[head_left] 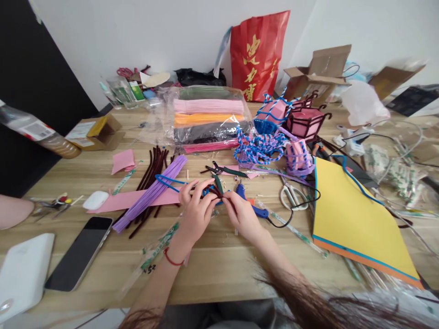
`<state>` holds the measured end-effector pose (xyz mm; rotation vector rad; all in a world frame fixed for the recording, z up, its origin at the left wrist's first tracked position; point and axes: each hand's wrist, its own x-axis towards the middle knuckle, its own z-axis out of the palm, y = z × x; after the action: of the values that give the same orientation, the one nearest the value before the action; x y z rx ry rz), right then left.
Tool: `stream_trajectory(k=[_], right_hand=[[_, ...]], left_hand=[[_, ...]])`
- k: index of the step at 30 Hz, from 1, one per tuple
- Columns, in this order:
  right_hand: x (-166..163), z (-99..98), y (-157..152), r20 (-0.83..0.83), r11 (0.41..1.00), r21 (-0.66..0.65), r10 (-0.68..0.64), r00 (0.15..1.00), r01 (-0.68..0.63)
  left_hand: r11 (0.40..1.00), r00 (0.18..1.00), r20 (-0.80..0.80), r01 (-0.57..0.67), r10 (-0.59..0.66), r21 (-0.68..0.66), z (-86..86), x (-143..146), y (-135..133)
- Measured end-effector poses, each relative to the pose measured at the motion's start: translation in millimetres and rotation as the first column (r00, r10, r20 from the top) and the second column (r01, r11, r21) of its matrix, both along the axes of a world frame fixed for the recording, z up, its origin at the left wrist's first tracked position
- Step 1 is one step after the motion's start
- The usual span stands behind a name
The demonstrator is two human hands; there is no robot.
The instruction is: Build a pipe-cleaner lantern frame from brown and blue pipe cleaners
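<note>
My left hand (pixel 195 203) and my right hand (pixel 242 211) meet over the middle of the wooden table (pixel 212 260). Both pinch a dark maroon pipe cleaner (pixel 216 191) between the fingertips, and a blue pipe cleaner (pixel 168 181) loops out to the left from under the left hand. A red string circles my left wrist. A bundle of purple pipe cleaners (pixel 154 192) and dark maroon ones (pixel 152 167) lie just left of the hands on pink paper (pixel 137 198). Pliers (pixel 222 170) and a blue glue gun (pixel 252 203) lie just beyond the hands.
A phone (pixel 80 253) and a white box (pixel 22 274) lie at the front left. Yellow paper sheets (pixel 353 214) and scissors (pixel 291 194) are to the right. Packed pipe cleaners (pixel 207 119), woven baskets (pixel 267 137), a red bag (pixel 257 55) and cardboard boxes (pixel 318 71) stand behind. Another person's arm (pixel 13 211) enters at left.
</note>
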<state>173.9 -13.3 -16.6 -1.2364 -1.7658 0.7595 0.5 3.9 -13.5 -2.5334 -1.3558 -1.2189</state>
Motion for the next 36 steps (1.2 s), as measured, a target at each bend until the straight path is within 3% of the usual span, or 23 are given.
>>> stream_trajectory(k=[8, 16, 23, 29, 32, 36], right_hand=[[8, 4.4, 3, 0.023, 0.997, -0.066, 0.043, 0.999, -0.041], [-2, 1.8, 1, -0.257, 0.975, -0.218, -0.015, 0.966, -0.043], [-6, 0.6, 4, -0.561, 0.864, -0.435, -0.039, 0.827, -0.254], [3, -3.1, 7, -0.636, 0.774, -0.487, 0.004, 0.772, -0.405], [4, -6.6, 10, -0.599, 0.784, -0.469, 0.056, 0.799, -0.406], [2, -3.6, 5, -0.454, 0.880, -0.385, 0.080, 0.887, -0.277]], left_hand=[[0.999, 0.998, -0.054, 0.015, -0.017, -0.039, -1.7, -1, 1], [0.999, 0.999, -0.041, -0.013, 0.016, 0.050, -2.8, 0, 1], [0.974, 0.997, -0.060, -0.032, 0.047, 0.225, -11.1, -1, 1], [0.951, 0.993, -0.108, -0.001, 0.036, 0.309, -19.0, -7, 1], [0.952, 0.993, -0.113, 0.022, 0.013, 0.306, -19.7, -9, 1], [0.971, 0.998, -0.065, 0.003, 0.012, 0.237, -14.1, -8, 2]])
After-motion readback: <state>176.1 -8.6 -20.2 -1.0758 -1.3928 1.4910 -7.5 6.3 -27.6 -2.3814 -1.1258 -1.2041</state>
